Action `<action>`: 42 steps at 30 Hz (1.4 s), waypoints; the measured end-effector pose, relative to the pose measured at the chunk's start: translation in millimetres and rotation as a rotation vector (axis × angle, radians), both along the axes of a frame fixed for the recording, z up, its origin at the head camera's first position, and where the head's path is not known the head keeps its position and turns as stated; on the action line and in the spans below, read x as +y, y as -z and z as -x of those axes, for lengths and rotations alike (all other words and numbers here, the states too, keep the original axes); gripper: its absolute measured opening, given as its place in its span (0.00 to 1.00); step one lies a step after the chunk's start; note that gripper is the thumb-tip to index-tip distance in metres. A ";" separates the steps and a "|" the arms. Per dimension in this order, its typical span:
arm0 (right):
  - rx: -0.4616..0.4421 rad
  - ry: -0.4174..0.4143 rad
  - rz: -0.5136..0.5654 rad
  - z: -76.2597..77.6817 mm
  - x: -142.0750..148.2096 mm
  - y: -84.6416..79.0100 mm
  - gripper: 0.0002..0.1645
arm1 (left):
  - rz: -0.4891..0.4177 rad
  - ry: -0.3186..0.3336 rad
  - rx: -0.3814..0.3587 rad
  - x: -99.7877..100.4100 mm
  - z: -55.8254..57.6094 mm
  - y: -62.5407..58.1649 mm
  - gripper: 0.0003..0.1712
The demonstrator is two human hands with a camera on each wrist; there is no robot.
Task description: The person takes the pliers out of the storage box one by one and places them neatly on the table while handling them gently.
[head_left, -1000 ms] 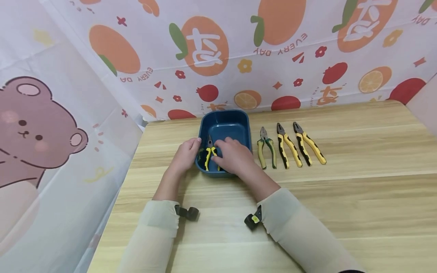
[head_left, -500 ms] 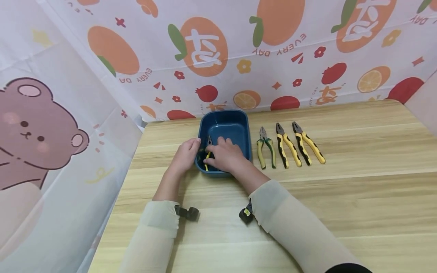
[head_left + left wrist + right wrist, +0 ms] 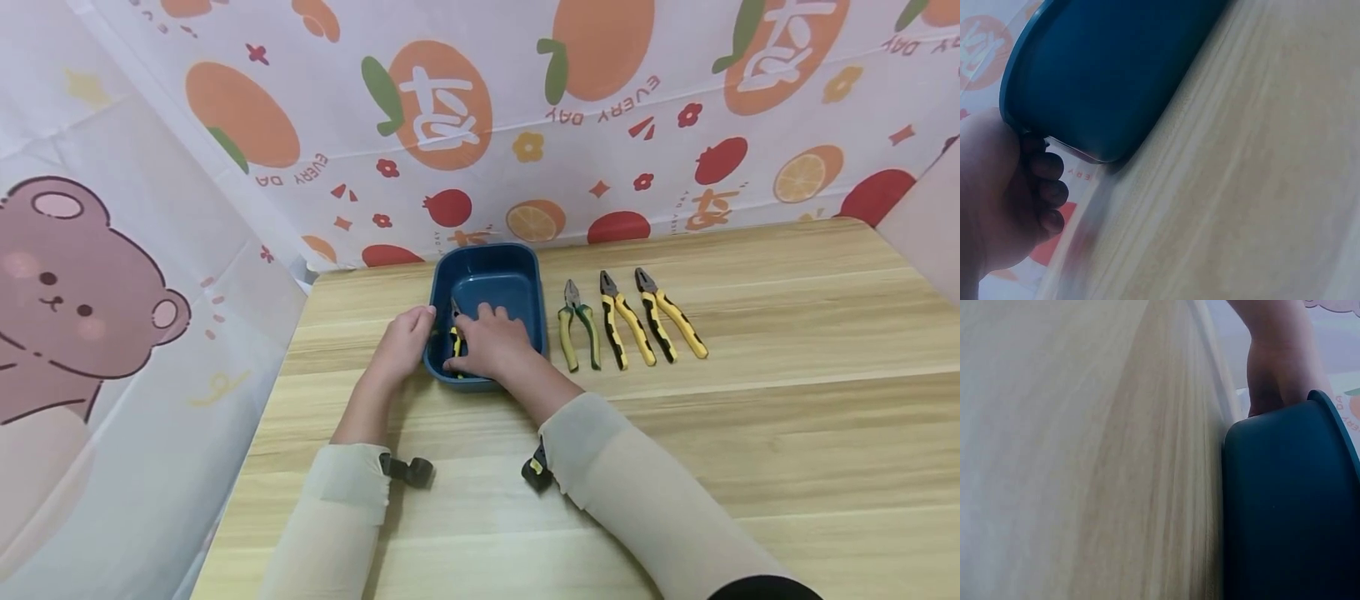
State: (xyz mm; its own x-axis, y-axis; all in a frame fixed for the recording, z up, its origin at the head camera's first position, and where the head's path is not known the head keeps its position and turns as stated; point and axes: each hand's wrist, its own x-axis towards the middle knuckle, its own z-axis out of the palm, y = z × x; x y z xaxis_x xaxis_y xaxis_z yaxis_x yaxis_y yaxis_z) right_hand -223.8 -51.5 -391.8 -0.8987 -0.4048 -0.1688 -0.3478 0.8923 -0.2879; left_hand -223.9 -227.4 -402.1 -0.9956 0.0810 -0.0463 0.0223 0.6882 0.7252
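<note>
A dark blue rectangular bin [image 3: 536,317] stands on the wooden table. My left hand [image 3: 405,340] holds its left wall, thumb at the rim; in the left wrist view the curled fingers [image 3: 1052,192] lie outside, below the rim. Inside the bin's left part lie needle-nose pliers [image 3: 456,340] with yellow and black handles, jaws away from me. My right hand [image 3: 495,343] reaches over the bin's front and grips these pliers at the handles, thumb to the left, covering most of them. Only the left hand and the bin's outside show in the right wrist view.
Right of the bin, three pliers lie in a row: green-handled pliers [image 3: 576,325], then yellow-and-black combination pliers [image 3: 624,319] and a similar yellow-and-black pair [image 3: 667,315]. Behind the table [image 3: 750,417] hangs a fruit-print cloth [image 3: 510,108]; a bear-print cloth [image 3: 90,283] hangs at the left.
My right hand has moved left over the pliers and closed on them, and their spread handles have come closer together. The left hand keeps its hold on the bin.
</note>
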 end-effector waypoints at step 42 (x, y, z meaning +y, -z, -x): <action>-0.139 0.188 0.016 5.8 1.3 -5.3 0.23 | -0.029 -0.004 -0.018 -2.9 0.8 -2.6 0.33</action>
